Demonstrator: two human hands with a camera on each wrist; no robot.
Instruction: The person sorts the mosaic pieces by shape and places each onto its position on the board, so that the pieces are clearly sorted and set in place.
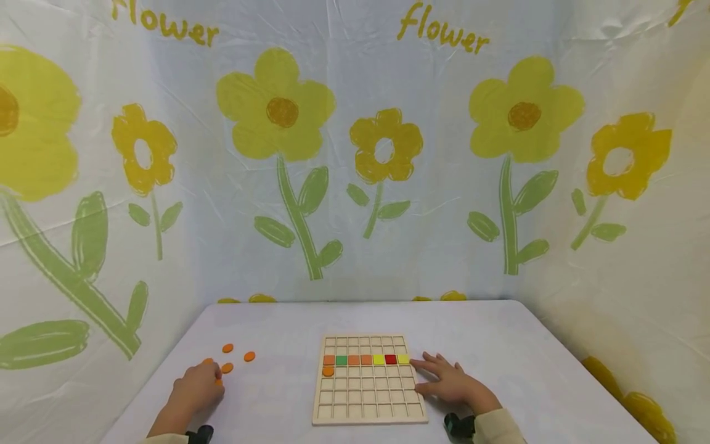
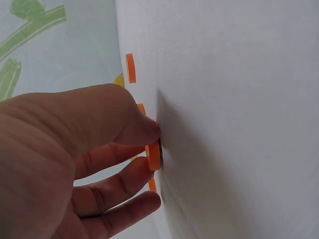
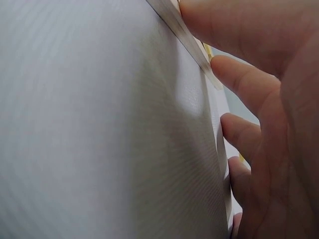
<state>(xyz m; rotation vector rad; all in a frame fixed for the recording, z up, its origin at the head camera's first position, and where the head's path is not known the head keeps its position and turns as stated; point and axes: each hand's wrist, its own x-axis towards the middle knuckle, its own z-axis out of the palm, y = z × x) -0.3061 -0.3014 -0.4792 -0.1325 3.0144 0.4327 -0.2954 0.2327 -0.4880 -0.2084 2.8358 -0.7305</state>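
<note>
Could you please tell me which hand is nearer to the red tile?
Right: the right hand is at the board, a little right of the red tile; the left hand is well to its left, by orange discs.

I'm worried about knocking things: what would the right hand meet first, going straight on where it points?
Probably the wooden grid board: the right hand is at its right edge, though whether it touches is unclear. Just inside sits a yellow tile.

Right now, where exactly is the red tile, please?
In the head view, the red tile sits right of centre on the wooden board, between two yellow tiles, not far from the right hand.
</note>
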